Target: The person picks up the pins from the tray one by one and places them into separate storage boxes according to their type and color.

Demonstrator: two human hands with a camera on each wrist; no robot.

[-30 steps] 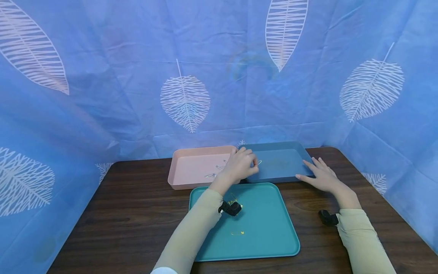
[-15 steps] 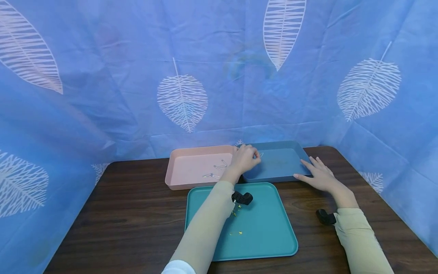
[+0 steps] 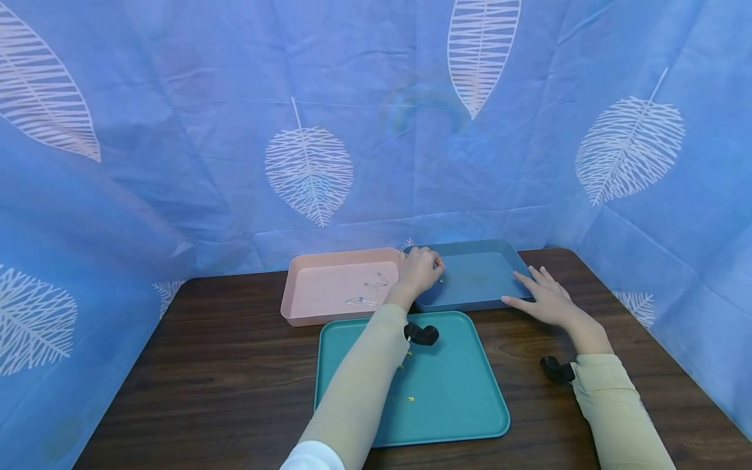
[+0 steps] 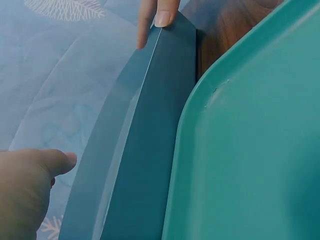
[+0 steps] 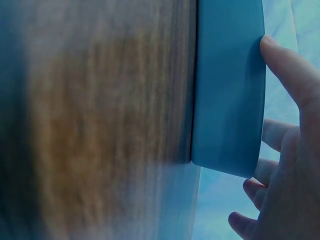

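Note:
Over the left end of the blue tray [image 3: 487, 274] my left hand [image 3: 418, 271] hovers, fingers bent. A tiny shiny bit [image 3: 441, 281], perhaps a safety pin, shows in the tray just below its fingertips. In the left wrist view that hand [image 4: 25, 185] has its thumb straight, with nothing visible at the tip. My right hand [image 3: 543, 300] spreads its fingers at the blue tray's right front corner. The right wrist view shows its thumb [image 5: 277, 52] against the rim. Several silver safety pins [image 3: 361, 301] lie in the pink tray [image 3: 317, 287].
A teal tray [image 3: 458, 398] stands in front of the other two, holding yellow-gold safety pins [image 3: 411, 399] partly covered by the left forearm. All sit on a dark wooden table [image 3: 205, 365]. A blue leaf-print cloth [image 3: 376, 163] hangs behind.
My left hand has shifted slightly right and back over the blue tray. The pin that stuck out past its fingertips now shows only as a small bit lower down. The right hand stays put.

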